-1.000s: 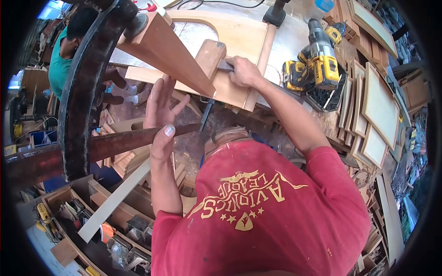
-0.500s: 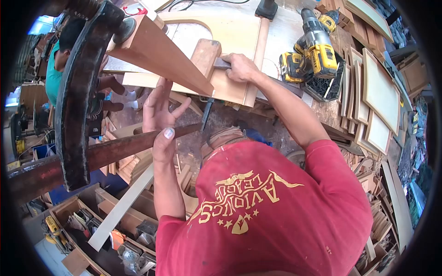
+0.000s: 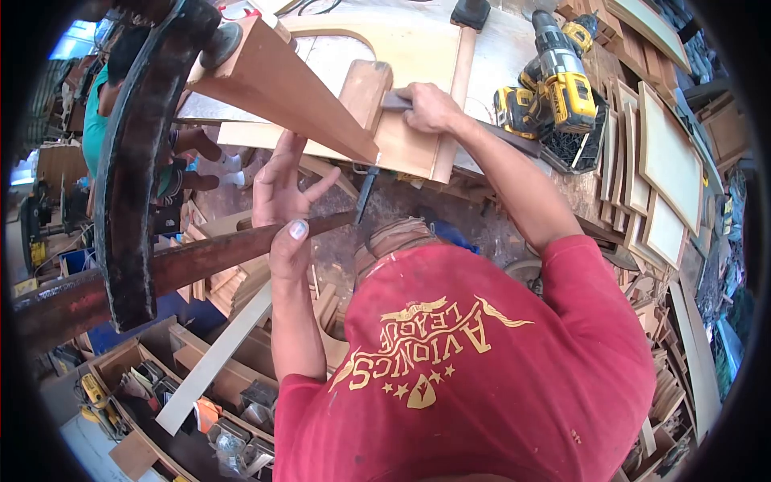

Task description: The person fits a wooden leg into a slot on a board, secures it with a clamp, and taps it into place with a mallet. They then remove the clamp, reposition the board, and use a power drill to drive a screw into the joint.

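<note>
A long bar clamp (image 3: 186, 261) spans the left side, its dark curved jaw close to the camera. Its screw pad presses on the end of a tapered wooden beam (image 3: 281, 92). My left hand (image 3: 283, 189) is open, palm up, with the clamp bar across it and the thumb in front of the bar. Its fingertips reach the beam's lower edge. My right hand (image 3: 434, 108) is closed around a flat grey metal bar (image 3: 395, 101) over the wooden panel (image 3: 409, 153). The bar's end meets a wooden block (image 3: 365, 92) lying on that panel.
Yellow cordless drills (image 3: 566, 88) stand at the right beside a black tray of screws (image 3: 580, 145). Stacked panels (image 3: 671, 157) lean beyond them. A person in a green shirt (image 3: 95, 120) is at the left. Below lies a wooden toolbox (image 3: 152, 361) with tools and scraps.
The view has shifted slightly, and my right hand with the grey bar appears a little farther right. Both hands keep nearly the same pose.
</note>
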{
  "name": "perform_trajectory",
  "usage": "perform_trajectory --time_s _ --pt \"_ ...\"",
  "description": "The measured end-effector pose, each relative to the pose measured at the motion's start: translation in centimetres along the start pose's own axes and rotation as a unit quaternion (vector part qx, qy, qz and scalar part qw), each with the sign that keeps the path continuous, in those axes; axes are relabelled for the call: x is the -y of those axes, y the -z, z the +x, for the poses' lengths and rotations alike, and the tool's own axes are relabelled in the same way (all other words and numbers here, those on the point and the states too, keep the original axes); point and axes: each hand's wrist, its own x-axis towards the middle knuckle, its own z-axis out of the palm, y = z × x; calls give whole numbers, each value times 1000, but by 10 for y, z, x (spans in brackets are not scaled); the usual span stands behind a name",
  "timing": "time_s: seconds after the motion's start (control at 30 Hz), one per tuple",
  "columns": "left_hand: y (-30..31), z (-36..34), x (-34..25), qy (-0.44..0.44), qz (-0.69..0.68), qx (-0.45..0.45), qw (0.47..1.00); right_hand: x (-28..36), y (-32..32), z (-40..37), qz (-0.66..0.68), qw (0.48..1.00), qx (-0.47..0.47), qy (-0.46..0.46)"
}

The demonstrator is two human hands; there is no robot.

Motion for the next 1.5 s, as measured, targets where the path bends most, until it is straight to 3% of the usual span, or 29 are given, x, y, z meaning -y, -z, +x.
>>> perform_trajectory --time_s 0.13,0.27,0.4,0.5,0.57,0.77,0.9,1.07,1.1,1.17,1.2,1.27,1.33,1.43,1.5 --pt "-2 -1 -1 -1 0 -11 1000 2 -3 0 -42 997 38 49" --pt "0 -2 -3 5 -1 -6 1000 -4 -1 8 -12 999 -12 32" --pt "2 -4 -2 6 4 -4 1000 1 -3 9 -72 995 63 34" --pt "3 -4 -1 6 11 -2 1000 11 1 -2 -10 1000 -28 6" --pt "2 -4 -2 6 21 -3 1000 20 13 -10 55 996 -29 -57" --pt "9 2 -16 27 89 34 995 32 4 -73 193 954 -174 -151" --pt "17 18 -38 -4 115 117 986 54 -18 -142 198 927 -266 -176" --pt "39 58 -70 -168 139 232 948 101 -70 -216 171 879 -381 -231" --pt "44 69 -80 -236 130 245 931 110 -91 -229 167 864 -404 -250" --pt "35 88 -110 -293 137 220 920 124 -129 -249 159 837 -435 -291" --pt "28 94 -126 -279 153 183 930 131 -149 -261 153 825 -441 -317" --pt "36 134 -144 -315 135 333 878 159 -180 -295 175 813 -414 -370" --pt "31 174 -158 -303 37 414 858 182 -190 -319 218 809 -367 -404" --pt "-4 200 -163 -319 43 325 889 209 -205 -344 228 822 -259 -453" --pt "-24 230 -156 -380 80 384 838 222 -208 -353 222 841 -175 -461"
